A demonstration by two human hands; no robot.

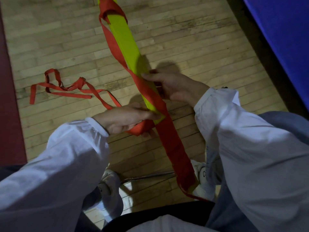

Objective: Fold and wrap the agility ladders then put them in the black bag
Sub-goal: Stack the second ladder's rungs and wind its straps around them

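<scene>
At the far left, a dark red mat edge (pixel 10 81) lay along the pale wooden plank floor (pixel 50 39). Just right of it, the loose tail of the orange-red webbing strap (pixel 78 84) sprawled in loops on the boards and ran up towards the left hand (pixel 127 119). That hand, in a white sleeve (pixel 66 148), had its fingers curled round a bunched turn of the strap, with its fingertips pressed against the long stack of flat yellow-green ladder rungs (pixel 127 42). The stack slanted through the middle, off the floor between both hands, its far end reaching the top edge. The strap was wound tightly round its near end down to the white shoes (pixel 204 181), crossed the rungs diagonally between the hands, and hung in a loose loop near the top. The right hand (pixel 173 86) gripped the stack from its right side, fingers wrapped over the rungs where the strap crossed. At the far right lay a blue mat (pixel 284 39).
</scene>
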